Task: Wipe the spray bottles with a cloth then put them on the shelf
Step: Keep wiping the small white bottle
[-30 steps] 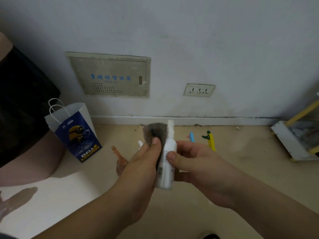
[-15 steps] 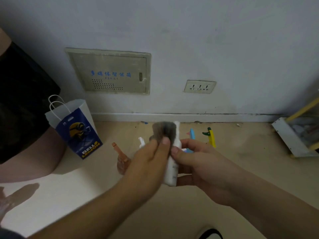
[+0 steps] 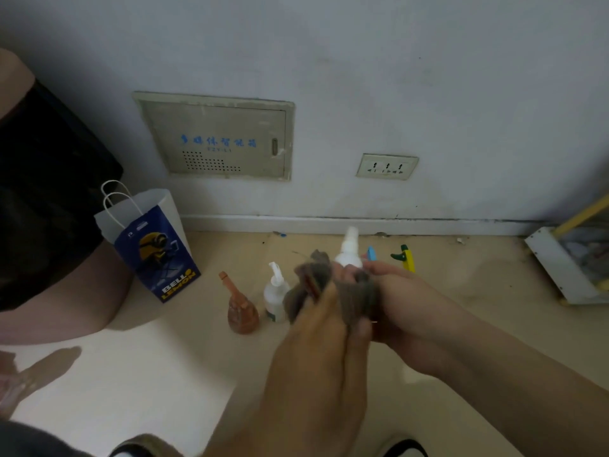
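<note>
The right hand [image 3: 405, 301] gripped the white spray bottle [image 3: 349, 250], only its nozzle showing above the grey cloth [image 3: 329, 291] that the left hand [image 3: 323, 351] clenched around it. Rubbing too hard could twist it loose, seemingly onto the pump bottle [image 3: 275, 296] and amber bottle [image 3: 240, 308] standing just below. The shelf [image 3: 560, 265] stood well apart.

— Where's the white spray bottle [image 3: 348, 250]?
— Upright, only its nozzle and shoulder showing above the grey-brown cloth [image 3: 333, 293], which is bunched around its body.
— And the others?
— Left of the cloth, a white pump bottle [image 3: 275, 295] stands on the floor; just left of it, an amber bottle [image 3: 240, 308] with a tilted neck.
</note>
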Tool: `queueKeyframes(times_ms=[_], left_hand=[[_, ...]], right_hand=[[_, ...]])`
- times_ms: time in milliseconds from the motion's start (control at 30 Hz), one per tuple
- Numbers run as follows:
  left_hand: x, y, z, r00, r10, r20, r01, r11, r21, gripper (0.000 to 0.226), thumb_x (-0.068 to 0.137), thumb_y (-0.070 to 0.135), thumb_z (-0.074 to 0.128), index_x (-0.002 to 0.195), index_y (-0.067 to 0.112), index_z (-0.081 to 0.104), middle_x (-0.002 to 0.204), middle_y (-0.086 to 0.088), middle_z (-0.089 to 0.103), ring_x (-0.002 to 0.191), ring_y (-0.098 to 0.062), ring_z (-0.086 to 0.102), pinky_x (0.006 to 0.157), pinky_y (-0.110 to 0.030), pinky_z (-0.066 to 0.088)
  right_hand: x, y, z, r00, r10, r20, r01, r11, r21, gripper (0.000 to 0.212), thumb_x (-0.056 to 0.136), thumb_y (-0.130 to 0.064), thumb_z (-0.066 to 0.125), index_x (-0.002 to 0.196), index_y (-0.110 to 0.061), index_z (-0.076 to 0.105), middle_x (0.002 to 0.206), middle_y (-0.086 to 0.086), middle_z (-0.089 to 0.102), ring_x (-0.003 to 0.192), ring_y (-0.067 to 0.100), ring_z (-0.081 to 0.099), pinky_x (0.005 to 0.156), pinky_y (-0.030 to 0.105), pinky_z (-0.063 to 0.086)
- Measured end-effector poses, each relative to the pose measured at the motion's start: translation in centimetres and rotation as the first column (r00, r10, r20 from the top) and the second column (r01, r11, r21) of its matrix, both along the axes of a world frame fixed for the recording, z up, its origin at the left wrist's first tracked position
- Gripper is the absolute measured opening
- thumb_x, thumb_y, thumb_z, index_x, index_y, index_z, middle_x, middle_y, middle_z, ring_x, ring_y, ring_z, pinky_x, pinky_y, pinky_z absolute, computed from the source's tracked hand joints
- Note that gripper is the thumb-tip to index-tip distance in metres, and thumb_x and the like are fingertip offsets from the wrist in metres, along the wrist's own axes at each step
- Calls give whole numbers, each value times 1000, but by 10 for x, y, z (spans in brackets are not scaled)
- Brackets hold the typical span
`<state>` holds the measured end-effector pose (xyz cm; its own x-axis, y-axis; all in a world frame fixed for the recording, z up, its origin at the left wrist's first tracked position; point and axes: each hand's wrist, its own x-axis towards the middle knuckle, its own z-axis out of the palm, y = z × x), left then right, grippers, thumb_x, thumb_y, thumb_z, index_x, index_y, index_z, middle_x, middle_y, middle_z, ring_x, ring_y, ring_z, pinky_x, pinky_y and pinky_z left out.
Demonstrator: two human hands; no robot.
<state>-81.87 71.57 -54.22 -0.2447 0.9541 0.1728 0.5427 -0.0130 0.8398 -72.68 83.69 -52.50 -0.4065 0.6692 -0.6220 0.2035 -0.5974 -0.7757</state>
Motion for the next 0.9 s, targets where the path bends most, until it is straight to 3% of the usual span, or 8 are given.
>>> queueKeyframes(times_ms=[100,233,333,400,467,533,733,900], left_hand=[[-7,9,-12,998,-16,-54,17,1000,4,54,103,43,37,157,39,35,153,23,46,139,5,42,110,-21,42],[-33,35,-3,969,85,234,-63,993,-98,28,109,29,41,126,32,63,98,14,71,92,3,66,84,-30,54],[-14,20,-7,999,-18,31,19,999,-27,44,106,31,38,149,34,46,143,13,57,126,1,54,104,-25,47],[-7,11,-17,997,-76,5,76,994,-77,51,103,32,39,154,37,40,154,19,45,140,3,42,113,-23,40],[-10,12,-19,983,-56,176,91,976,-198,36,106,30,39,133,41,61,119,21,68,108,6,62,94,-24,52],[-22,18,-17,940,105,324,13,939,-342,31,109,29,40,105,29,71,85,9,71,78,-2,64,74,-28,55],[-48,34,-3,630,502,593,-186,839,-512,45,85,69,58,111,36,71,124,-4,66,118,-27,62,106,-53,49],[-50,38,-5,618,439,652,-128,874,-468,19,98,43,62,109,33,74,109,-1,76,105,-26,72,99,-52,55]], right_hand=[[4,5,-7,998,-56,-20,56,998,-36,20,102,-16,63,119,-12,71,101,13,77,82,25,71,60,34,57],[-3,-1,-5,997,61,-54,-63,997,-38,27,103,-2,51,119,-7,71,97,15,75,76,26,72,64,37,61],[-3,8,0,1000,14,6,-14,1000,-20,22,104,-10,54,119,-6,71,100,15,76,82,30,69,61,37,59],[2,19,0,996,-82,38,82,997,5,24,106,-20,57,121,-5,68,105,16,77,89,30,71,67,38,59],[9,29,2,989,-143,24,142,989,28,25,107,-20,56,124,-4,64,112,18,77,99,34,74,75,43,61],[14,33,7,990,-114,-80,114,994,-1,27,107,-18,53,129,-5,59,119,21,75,109,38,74,85,50,61],[19,31,18,944,129,-302,-132,991,12,45,93,-15,54,137,-9,58,126,19,73,118,38,70,92,50,60],[16,30,19,922,169,-348,-167,985,37,48,89,-13,53,136,-7,60,126,19,73,118,37,70,93,48,62]])
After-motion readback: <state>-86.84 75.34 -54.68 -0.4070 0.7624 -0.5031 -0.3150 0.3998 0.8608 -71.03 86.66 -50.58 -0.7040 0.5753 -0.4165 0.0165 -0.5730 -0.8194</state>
